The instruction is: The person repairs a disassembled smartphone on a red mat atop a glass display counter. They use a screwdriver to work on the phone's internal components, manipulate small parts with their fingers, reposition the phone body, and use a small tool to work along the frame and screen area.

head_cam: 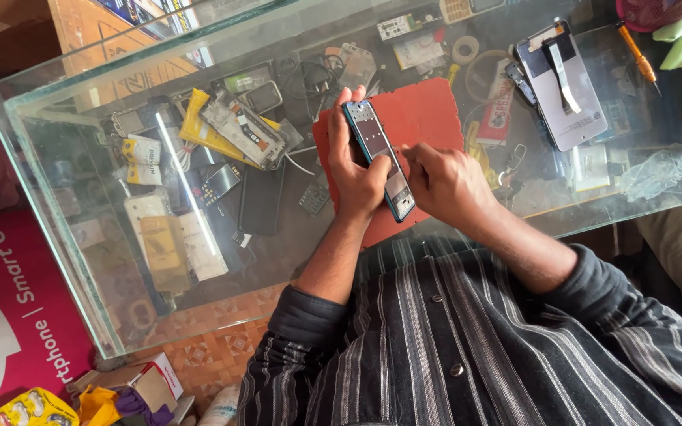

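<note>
A striped shirt sleeve (515, 339) is seen nearest the camera. An opened smartphone (378, 158), back cover removed, is gripped lengthwise in the left hand (354, 170), fingers wrapped around its far edge, above a red work mat (424, 118). The right hand (445, 180) is pressed against the phone's lower half, fingertips (409, 154) pinched together on its exposed interior. The glass counter (80, 237) is observed beneath; farther off, a detached phone screen (563, 91) and an orange screwdriver (638, 54) are noted
</note>
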The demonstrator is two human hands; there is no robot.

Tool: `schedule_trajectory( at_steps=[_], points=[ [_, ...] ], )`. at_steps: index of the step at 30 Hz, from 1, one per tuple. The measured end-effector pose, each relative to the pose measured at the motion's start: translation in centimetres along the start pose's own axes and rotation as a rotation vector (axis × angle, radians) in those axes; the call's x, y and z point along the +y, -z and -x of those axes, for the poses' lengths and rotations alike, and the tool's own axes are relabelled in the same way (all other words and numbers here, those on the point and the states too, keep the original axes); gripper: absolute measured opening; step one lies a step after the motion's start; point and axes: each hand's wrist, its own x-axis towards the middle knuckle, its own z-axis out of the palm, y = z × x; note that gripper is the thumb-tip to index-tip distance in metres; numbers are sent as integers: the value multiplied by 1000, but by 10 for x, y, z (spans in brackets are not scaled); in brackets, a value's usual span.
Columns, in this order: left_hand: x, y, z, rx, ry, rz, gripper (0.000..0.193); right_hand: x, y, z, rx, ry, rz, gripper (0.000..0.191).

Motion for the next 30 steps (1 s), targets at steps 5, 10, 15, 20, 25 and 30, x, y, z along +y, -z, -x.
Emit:
schedule_trajectory(
  at_steps=[5, 10, 15, 20, 25, 30],
  points=[
    [0, 1, 2, 4, 37, 49, 88, -5, 2, 11, -4, -17, -27, 9],
    [1, 0, 2, 12, -1, -9, 90, -4, -6, 9, 78, 50, -32, 18],
    [1, 1, 1, 17, 9, -15, 89, 0, -7, 8, 7, -6, 12, 15],
    [0, 0, 0, 13, 9, 17, 91, -2, -9, 5, 19, 11, 13, 22],
    [0, 0, 0, 24, 58, 38, 90, -4, -7, 2, 40, 40, 41, 20],
    [0, 0, 0, 20, 40, 17, 90, -3, -6, -1, 53, 55, -3, 15]
  ],
)
